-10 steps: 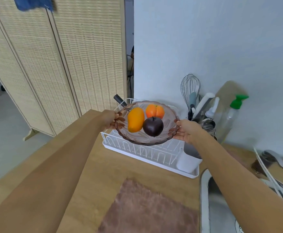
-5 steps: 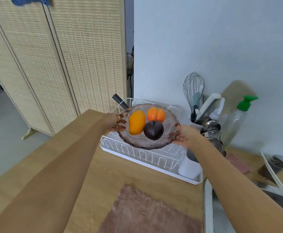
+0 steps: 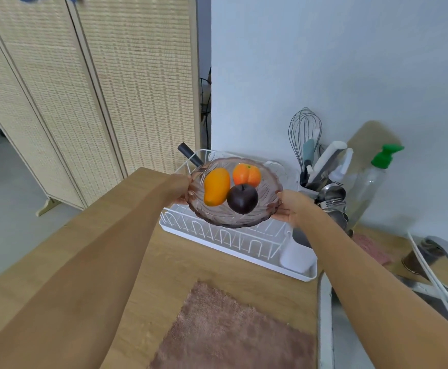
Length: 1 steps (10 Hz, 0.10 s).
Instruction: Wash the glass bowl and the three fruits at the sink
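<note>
I hold a ribbed, pink-tinted glass bowl point(image 3: 268, 194) over the white dish rack point(image 3: 233, 242). My left hand point(image 3: 181, 189) grips its left rim and my right hand point(image 3: 290, 206) grips its right rim. Inside lie three fruits: a yellow-orange mango point(image 3: 216, 186) on the left, an orange fruit point(image 3: 246, 174) at the back, and a dark purple plum point(image 3: 242, 198) in front. The sink point(image 3: 326, 315) shows only as a pale rim at the lower right, partly hidden by my right forearm.
A brown cloth point(image 3: 230, 334) lies on the wooden counter point(image 3: 164, 265) in front. A utensil holder with a whisk point(image 3: 304, 134), a soap bottle with a green pump point(image 3: 369, 182), a cutting board point(image 3: 369, 139) and a faucet point(image 3: 441, 251) stand at the right. A woven screen point(image 3: 84, 89) stands at the left.
The bowl with the fruits has stayed in both hands above the rack. The view has shifted a little, and the rack and utensils sit slightly further right in frame.
</note>
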Tool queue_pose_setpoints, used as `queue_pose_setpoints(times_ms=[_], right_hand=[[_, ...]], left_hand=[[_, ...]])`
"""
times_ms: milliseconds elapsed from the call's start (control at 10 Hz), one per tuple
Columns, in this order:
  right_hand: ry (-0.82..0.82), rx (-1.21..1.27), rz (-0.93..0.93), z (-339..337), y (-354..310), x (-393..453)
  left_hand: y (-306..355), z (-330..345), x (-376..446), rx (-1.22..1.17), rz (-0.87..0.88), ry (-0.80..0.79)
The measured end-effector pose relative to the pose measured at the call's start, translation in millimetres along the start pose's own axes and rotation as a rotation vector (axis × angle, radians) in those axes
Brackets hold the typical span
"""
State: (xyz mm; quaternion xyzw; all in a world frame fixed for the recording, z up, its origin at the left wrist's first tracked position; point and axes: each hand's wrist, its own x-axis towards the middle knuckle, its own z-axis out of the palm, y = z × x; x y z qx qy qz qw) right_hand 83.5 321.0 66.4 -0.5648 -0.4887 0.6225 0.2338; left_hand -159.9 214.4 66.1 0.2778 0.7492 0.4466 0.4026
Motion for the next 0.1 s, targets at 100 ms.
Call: queue_pose_setpoints(times_ms=[100], right_hand=[[0.138,-0.146,-0.120,-1.4,-2.5,-8.1]], left_hand=[[-5.9,-5.1,-9.0,0.196,0.092,0.095]])
